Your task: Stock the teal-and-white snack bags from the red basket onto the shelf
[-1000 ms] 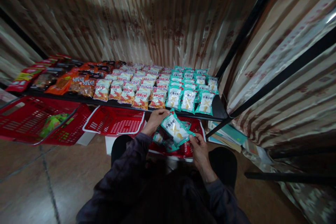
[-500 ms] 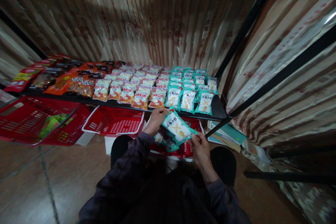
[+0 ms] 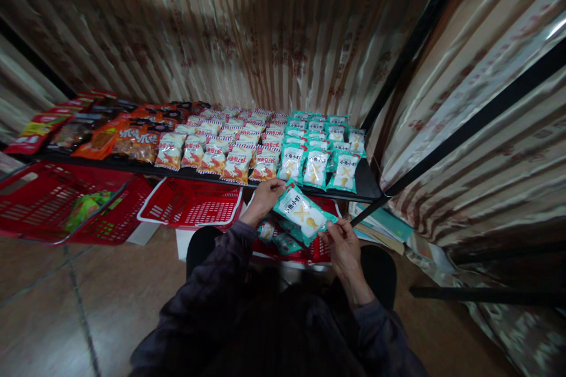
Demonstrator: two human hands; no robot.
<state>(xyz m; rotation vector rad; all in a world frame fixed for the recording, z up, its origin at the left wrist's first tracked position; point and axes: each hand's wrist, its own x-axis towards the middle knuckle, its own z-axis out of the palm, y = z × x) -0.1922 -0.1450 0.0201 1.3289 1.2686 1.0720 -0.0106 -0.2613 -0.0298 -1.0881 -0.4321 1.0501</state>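
Observation:
A white and teal snack bag (image 3: 304, 214) is stretched between my two hands, tilted with its printed face up. My left hand (image 3: 264, 200) pinches its upper left end. At the lower right end, the fingers of my right hand (image 3: 342, 247) are closed on the bag's edge. Below it, a red basket (image 3: 316, 251) with a pale rim holds several more teal bags (image 3: 285, 242), partly hidden by the held one. Just ahead, rows of matching teal snack bags (image 3: 316, 165) stand on the right part of a black shelf (image 3: 365, 179).
Left along the shelf are white and orange snack bags (image 3: 237, 164), orange bags (image 3: 144, 141) and red bags (image 3: 38, 132). Under it stand a red basket (image 3: 194, 203) and another red basket (image 3: 128, 212) holding a green packet (image 3: 86, 210). A black post (image 3: 477, 121) slants at right before patterned curtains (image 3: 274, 29).
My right hand has shifted slightly right and up with its end of the bag, which now lies flatter. My left hand keeps its pinch in nearly the same place.

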